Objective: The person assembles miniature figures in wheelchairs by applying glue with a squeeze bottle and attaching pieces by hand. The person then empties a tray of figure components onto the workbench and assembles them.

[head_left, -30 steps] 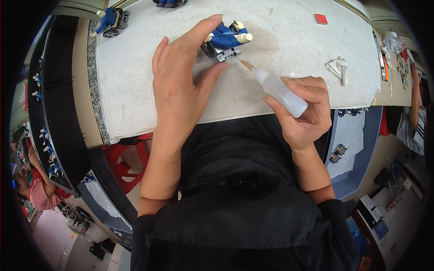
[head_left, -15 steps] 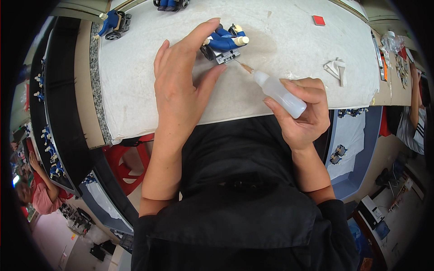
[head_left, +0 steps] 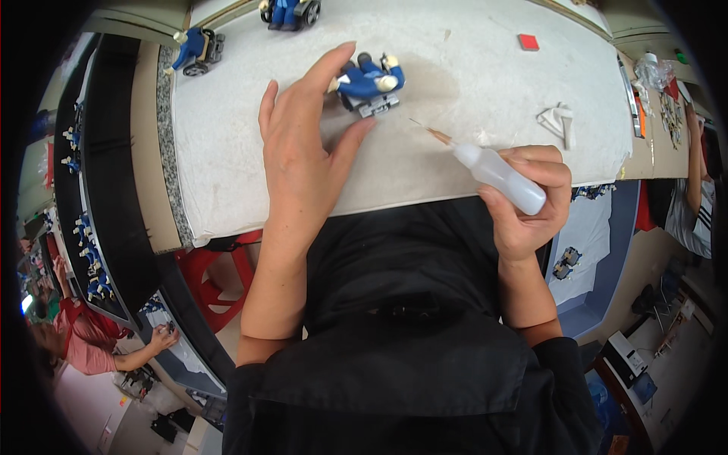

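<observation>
A toy figure in a wheelchair (head_left: pixel 369 85), blue-clothed with a cream head, is on the white-covered table in front of me. My left hand (head_left: pixel 307 136) curves round its left side, the forefinger by its feet and the thumb at the grey rear part of the chair. The contact of the forefinger is not clear. In my right hand (head_left: pixel 527 197) is a translucent white squeeze bottle (head_left: pixel 504 178), held between thumb and fingers. Its thin needle tip (head_left: pixel 425 127) points up and left toward the chair, with a gap between them.
Two more wheelchair figures, one at the back left (head_left: pixel 199 50) and another at the far edge (head_left: pixel 290 12), stand on the table (head_left: pixel 470 91). A small red block (head_left: pixel 528 42) and a crumpled white cloth (head_left: pixel 559 121) lie on the right. Beyond the left edge, a co-worker's arm (head_left: pixel 140 356) reaches toward a tray.
My right hand has drawn the bottle back to the right, taking the needle away from the chair. The figure has turned slightly beside my left hand. A co-worker's arm has come forward at left.
</observation>
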`<state>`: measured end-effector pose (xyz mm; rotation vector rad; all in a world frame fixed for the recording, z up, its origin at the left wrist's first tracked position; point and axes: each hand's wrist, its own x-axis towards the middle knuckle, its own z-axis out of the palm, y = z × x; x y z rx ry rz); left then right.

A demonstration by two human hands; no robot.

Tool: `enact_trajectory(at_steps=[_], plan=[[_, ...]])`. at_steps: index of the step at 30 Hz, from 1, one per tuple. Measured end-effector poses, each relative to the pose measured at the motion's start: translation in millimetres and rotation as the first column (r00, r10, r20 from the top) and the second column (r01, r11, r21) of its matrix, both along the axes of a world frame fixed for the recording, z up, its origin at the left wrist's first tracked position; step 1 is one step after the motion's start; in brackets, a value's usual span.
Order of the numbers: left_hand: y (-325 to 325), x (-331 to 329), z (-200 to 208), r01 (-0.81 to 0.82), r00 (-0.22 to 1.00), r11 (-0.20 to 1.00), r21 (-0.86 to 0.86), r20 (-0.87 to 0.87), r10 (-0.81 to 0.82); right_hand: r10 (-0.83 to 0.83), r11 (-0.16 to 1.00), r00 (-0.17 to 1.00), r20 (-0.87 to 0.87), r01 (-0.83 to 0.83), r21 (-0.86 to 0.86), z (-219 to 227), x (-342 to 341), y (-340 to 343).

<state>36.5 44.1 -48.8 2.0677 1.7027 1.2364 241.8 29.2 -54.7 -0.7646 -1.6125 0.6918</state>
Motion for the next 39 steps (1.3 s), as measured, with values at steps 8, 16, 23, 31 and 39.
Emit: enact_trajectory(at_steps=[8, 16, 23, 31, 39], plan=[[-4, -3, 5, -0.023, 1.0, 0.98, -0.196, 0.013, 0.026, 0.011, 0.96, 0.999, 0.045, 0.003, -0.281, 9, -10, 61], [-9, -9, 4, 0.038, 0.999, 0.973, -0.227, -0.005, -0.041, 0.133, 0.966, 0.989, 0.06, -0.115, -0.233, 34, 4, 108], [-6, -8, 8, 0.111, 0.993, 0.96, -0.257, -0.004, -0.116, -0.716, 0.675, 0.266, 0.646, 0.028, 0.737, 21, -46, 329], [-7, -14, 5, 0.091, 0.994, 0.966, -0.241, -0.04, -0.104, -0.05, 0.929, 0.373, 0.927, 0.357, -0.094, 84, -85, 277], [-7, -12, -1, 0.122, 0.992, 0.975, -0.188, 0.021, -0.121, -0.068, 0.947, 0.308, 0.949, 0.319, -0.036, 52, -78, 304]])
